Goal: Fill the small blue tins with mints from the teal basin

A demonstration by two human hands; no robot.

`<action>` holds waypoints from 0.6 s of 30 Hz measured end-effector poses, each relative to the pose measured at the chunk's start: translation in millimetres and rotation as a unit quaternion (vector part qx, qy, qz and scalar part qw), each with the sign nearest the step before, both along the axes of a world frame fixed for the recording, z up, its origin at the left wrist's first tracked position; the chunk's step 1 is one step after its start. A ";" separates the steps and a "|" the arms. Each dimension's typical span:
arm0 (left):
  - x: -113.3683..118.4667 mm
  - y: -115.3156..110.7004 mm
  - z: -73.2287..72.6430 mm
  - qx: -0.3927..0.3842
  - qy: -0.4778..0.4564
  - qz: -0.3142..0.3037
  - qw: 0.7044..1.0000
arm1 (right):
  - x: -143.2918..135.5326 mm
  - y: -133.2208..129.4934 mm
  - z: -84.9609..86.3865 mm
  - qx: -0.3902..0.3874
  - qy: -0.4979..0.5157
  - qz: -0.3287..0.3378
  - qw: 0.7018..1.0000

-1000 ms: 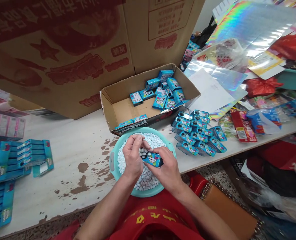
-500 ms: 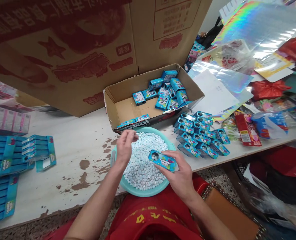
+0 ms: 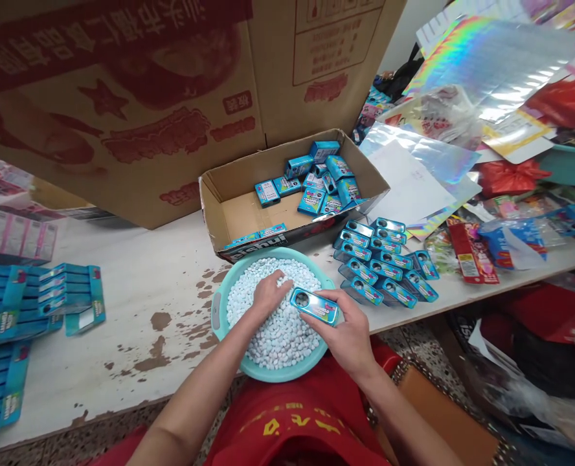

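Note:
My right hand point(image 3: 348, 333) grips a small blue candy tin point(image 3: 315, 306) with a round opening at its left end, held over the right side of a turquoise basin point(image 3: 218, 309). Small white and pale blue candies point(image 3: 272, 349) fill the basin. Just left of the tin, my left hand point(image 3: 269, 294) is low over the candies with its fingers closed together. A few candies show at its fingertips; how many it holds is hidden. Several similar tins point(image 3: 392, 268) with clear sides stand in rows to the right of the basin.
Behind the basin, an open cardboard box point(image 3: 239, 210) holds several blue packs point(image 3: 311, 200). A large carton point(image 3: 171, 97) rises behind it. Blue display boxes point(image 3: 6, 317) are stacked at left. White paper point(image 3: 408, 178), shiny sheets and plastic bags lie at right.
My left hand has moved right and down from the basin's left part to the candies beside the tin. My right hand still holds the tin in nearly the same place. The view has shifted slightly.

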State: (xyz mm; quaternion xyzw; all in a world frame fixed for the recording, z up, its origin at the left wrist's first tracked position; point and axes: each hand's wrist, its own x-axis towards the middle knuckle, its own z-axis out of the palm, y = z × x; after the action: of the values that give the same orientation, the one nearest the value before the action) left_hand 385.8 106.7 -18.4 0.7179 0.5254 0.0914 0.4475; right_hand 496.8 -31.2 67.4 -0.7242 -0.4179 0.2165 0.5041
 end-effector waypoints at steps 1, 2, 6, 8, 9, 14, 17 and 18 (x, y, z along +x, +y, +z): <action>-2.1 0.5 -0.6 -0.017 -0.042 0.028 0.999 | 1.5 -0.2 -0.1 -0.004 -0.005 -0.005 1.000; -4.1 0.6 0.1 -0.044 -0.085 0.055 0.994 | 3.4 -0.7 -0.2 -0.007 -0.012 -0.011 1.000; -8.4 -3.3 24.4 -0.226 -0.268 0.170 0.921 | 8.9 -3.2 -2.3 -0.021 -0.053 -0.006 0.998; -7.5 -6.9 47.6 -0.283 -0.321 0.191 0.884 | 7.0 -2.7 -4.1 -0.026 -0.067 0.011 0.997; -6.5 -8.9 59.7 -0.294 -0.344 0.190 0.871 | 4.5 -1.6 -5.0 -0.028 -0.073 0.021 0.997; -1.0 -19.7 98.9 -0.252 -0.458 0.186 0.832 | -15.7 9.3 -5.3 -0.044 -0.104 0.069 0.991; -0.1 -23.9 104.9 -0.206 -0.491 0.206 0.821 | -23.6 15.1 -0.6 -0.036 -0.113 0.083 0.989; -0.2 -24.6 105.8 -0.192 -0.497 0.211 0.820 | -24.8 16.4 1.3 -0.031 -0.115 0.084 0.989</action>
State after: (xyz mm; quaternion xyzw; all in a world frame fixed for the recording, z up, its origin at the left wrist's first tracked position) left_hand 385.6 82.1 87.5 0.3462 0.3773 0.4253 0.7463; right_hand 472.0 -14.8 68.7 -0.7219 -0.5252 0.1865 0.4102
